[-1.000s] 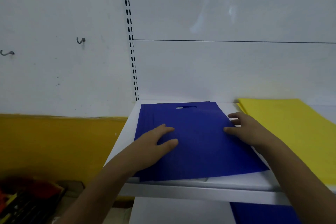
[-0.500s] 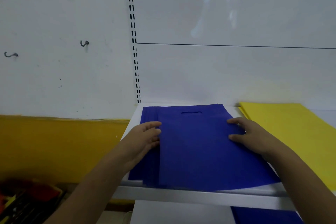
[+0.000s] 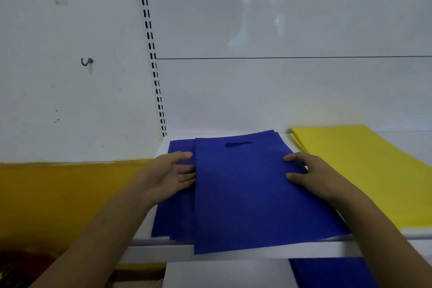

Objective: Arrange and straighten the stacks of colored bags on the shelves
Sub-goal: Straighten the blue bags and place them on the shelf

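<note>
L hand (image 3: pixel 171 176) flat vs blue bag stack (image 3: pixel 245 194) edge; R hand (image 3: pixel 311 175) pressing, both grips released

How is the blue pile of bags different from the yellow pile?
The blue pile is messy, with its bags fanned out sideways; the yellow pile looks neat. The blue pile has the left hand and right hand on its sides; nobody touches the yellow pile. The top blue bag sticks out over the shelf edge; the yellow pile does not. Both lie flat on that shelf.

Fanned blue bags (image 3: pixel 245 194) (top one overhanging the shelf edge) beside flat yellow stack (image 3: pixel 364 170).
</note>
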`<state>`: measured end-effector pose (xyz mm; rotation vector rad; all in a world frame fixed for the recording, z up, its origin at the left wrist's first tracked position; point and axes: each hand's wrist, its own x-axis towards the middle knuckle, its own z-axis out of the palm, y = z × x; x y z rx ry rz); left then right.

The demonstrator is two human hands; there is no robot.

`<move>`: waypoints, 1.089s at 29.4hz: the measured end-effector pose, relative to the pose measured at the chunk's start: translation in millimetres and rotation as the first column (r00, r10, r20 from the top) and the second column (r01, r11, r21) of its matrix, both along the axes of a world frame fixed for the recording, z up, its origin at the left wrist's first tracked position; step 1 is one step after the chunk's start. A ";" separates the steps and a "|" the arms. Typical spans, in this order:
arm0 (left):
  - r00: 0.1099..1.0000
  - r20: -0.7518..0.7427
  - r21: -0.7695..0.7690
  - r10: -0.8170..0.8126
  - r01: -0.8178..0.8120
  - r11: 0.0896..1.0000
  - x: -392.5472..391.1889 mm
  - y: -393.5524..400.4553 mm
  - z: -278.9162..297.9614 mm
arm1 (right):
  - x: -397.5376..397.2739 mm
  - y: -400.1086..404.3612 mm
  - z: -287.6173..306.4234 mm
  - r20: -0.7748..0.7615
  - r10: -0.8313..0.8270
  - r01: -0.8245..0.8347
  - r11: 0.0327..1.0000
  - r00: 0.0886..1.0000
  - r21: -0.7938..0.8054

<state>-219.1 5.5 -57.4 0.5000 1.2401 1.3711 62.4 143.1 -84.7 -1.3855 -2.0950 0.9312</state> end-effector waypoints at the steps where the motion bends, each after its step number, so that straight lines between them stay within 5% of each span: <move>1: 0.999 -0.022 -0.002 -0.025 0.025 1.000 -0.7 1.6 0.5 | 0.2 -0.2 -0.4 0.008 0.006 -0.006 1.000 1.000 0.003; 5: 0.942 -0.320 0.015 -0.102 0.113 0.993 3.3 13.9 -4.4 | -1.1 -3.2 0.6 0.012 0.059 -0.059 0.998 0.998 0.013; 16: 0.792 -0.610 0.020 -0.034 0.059 0.998 1.6 44.4 -12.3 | -12.4 -18.8 8.6 -0.092 0.156 -0.148 0.985 0.983 0.088; 23: 0.777 -0.610 0.231 0.157 -0.016 0.973 -3.4 37.1 4.0 | -18.5 -38.1 17.1 -0.275 0.136 -0.158 0.986 0.952 -0.058; 32: 0.648 -0.698 0.402 0.304 0.003 0.916 6.2 24.4 39.7 | -11.9 -55.6 21.4 -0.229 0.101 -0.060 0.982 0.968 0.181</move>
